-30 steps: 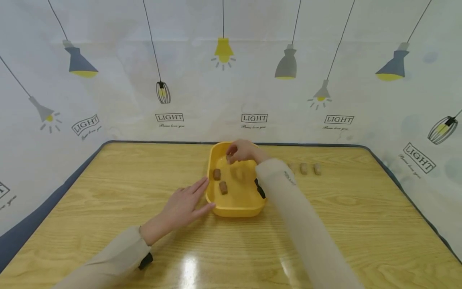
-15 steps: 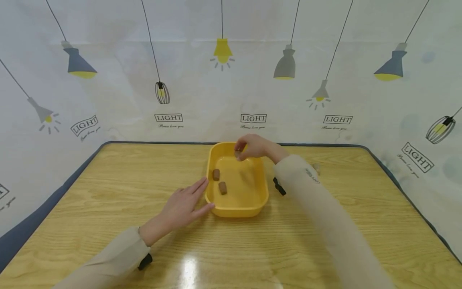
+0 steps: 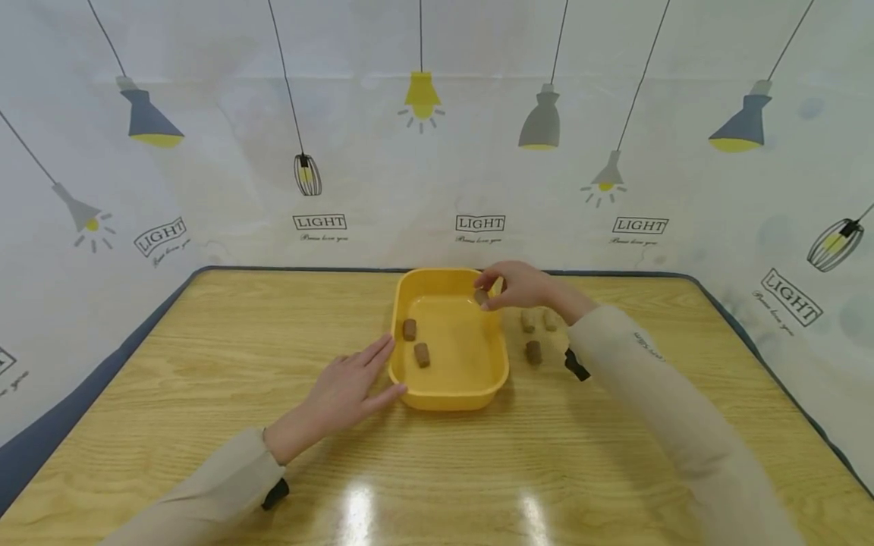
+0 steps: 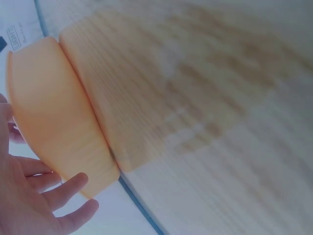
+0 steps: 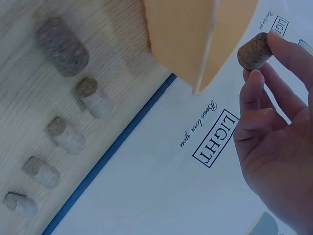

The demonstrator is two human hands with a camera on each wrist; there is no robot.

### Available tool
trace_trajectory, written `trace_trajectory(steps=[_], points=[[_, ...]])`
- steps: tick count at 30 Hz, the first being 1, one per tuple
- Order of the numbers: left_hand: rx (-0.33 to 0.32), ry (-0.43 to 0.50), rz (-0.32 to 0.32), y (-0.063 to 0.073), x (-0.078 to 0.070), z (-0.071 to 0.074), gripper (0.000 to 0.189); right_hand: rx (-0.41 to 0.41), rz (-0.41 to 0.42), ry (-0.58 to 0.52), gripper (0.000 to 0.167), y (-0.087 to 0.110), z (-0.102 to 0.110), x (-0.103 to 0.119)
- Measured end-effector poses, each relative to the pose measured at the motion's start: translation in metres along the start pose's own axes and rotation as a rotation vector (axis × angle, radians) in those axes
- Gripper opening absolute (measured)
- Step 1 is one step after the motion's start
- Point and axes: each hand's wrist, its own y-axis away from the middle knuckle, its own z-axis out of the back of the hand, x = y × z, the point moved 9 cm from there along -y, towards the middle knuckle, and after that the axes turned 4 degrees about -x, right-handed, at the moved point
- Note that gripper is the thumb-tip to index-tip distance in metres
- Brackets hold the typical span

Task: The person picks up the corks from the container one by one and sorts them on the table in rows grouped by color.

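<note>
A yellow plastic tub (image 3: 451,394) stands on the wooden table with two brown corks inside, one cork (image 3: 410,329) behind the other cork (image 3: 422,355). My left hand (image 3: 341,393) rests against the tub's left side, fingers fairly straight. Over the tub's back right corner, my right hand (image 3: 519,288) pinches a brown cork (image 5: 254,51) between thumb and fingers. Right of the tub lie another brown cork (image 3: 533,352) and several paler corks (image 5: 66,135) in a row; the head view shows only some of these, the right arm hiding others.
A dark blue edge (image 3: 307,268) borders the table, and a backdrop (image 3: 375,167) printed with lamps rises behind it. A black strap (image 3: 576,365) sits at the right sleeve, another strap (image 3: 275,494) at the left one.
Holding the cork, my right hand has moved rightward from above the tub's back left to its back right corner. The corks right of the tub have come into sight. My left hand stays put.
</note>
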Motion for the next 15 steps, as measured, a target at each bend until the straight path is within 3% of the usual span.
trace_trajectory(steps=[10, 15], points=[[0.002, 0.008, -0.001, 0.000, 0.000, 0.001, 0.070, -0.039, 0.001, -0.024, 0.038, 0.035, 0.010, -0.014], [0.004, 0.012, -0.001, 0.000, 0.000, 0.001, 0.070, -0.096, 0.017, -0.033, 0.036, 0.052, 0.017, -0.027]])
